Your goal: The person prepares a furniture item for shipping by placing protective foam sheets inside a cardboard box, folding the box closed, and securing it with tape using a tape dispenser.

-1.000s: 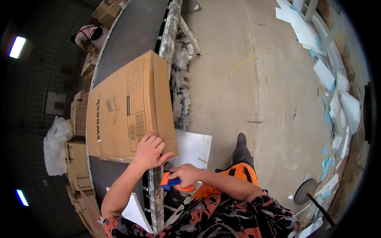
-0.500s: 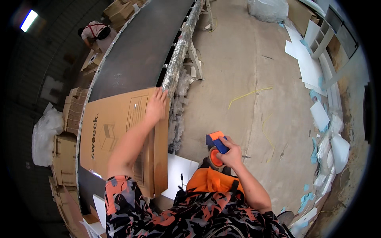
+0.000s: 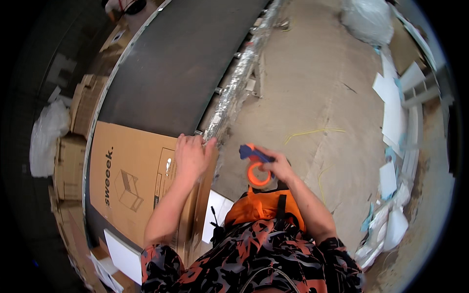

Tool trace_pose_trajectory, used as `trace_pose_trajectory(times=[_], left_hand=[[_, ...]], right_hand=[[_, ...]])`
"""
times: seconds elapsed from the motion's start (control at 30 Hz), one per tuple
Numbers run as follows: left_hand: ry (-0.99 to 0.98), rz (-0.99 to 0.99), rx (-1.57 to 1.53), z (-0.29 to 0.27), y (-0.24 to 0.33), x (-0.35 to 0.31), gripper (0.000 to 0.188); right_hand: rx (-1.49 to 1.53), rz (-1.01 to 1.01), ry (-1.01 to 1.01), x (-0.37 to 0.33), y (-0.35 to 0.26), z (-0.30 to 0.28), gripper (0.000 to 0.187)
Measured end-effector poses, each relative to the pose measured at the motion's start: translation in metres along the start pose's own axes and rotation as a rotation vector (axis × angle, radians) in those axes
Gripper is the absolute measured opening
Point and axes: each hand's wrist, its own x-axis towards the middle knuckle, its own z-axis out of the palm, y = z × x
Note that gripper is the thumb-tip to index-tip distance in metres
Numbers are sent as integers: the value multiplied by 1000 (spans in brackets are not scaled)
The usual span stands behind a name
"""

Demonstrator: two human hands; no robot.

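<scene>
A large flat cardboard box [image 3: 129, 171] with dark print and a line drawing lies on the dark conveyor belt [image 3: 171, 68]. My left hand [image 3: 190, 156] holds its far right corner, the fingers bent over the far edge and the thumb apart at the right side. In my right hand [image 3: 280, 167] is a blue and orange tape dispenser [image 3: 258, 155]. Its tape roll, with an orange core, hangs below the handle. The dispenser is held beside the box, apart from it, over the floor in front of my orange waist pouch [image 3: 264, 207].
Along the belt's right side runs a wrapped metal rail [image 3: 237, 78]. Stacked cartons [image 3: 73, 161] and a clear plastic bundle [image 3: 50, 139] stand left of the belt. White sheets [image 3: 393, 115] and wrap scraps line the right wall. Another person [image 3: 128, 10] bends at the far left.
My view has shifted, and the box now appears lower and further left. My left hand's thumb has spread from its fingers. The tape dispenser has swung left, closer to the box.
</scene>
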Motion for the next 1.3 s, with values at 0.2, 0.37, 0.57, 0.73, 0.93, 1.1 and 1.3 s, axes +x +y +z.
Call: trace_pose_trajectory(times=[0.2,0.37,0.57,0.73,0.93,1.1,1.3], left_hand=[[-89,-59,89,-11,14,-1,103],[-211,-90,76,-13,15,7,115],[-276,-75,93,-14,20,17,48],[-317,-131,84,-18,28,23,49],[349,-674,-36,-37,-14,-70,57],[743,-1625,-195,-49,-51,-326,76],[849,-1446,-1414,-6,-33,-350,66]], right_hand=[[134,-18,-566,194,-57,18,63],[-269,26,-1215,251,-70,62,57],[-419,-287,-1125,112,-14,13,45],[-943,-565,-1252,90,-52,63,26],[-289,-306,-1134,101,-14,-1,83],[288,552,-761,108,-15,-113,76],[185,446,-522,105,-31,-151,61]])
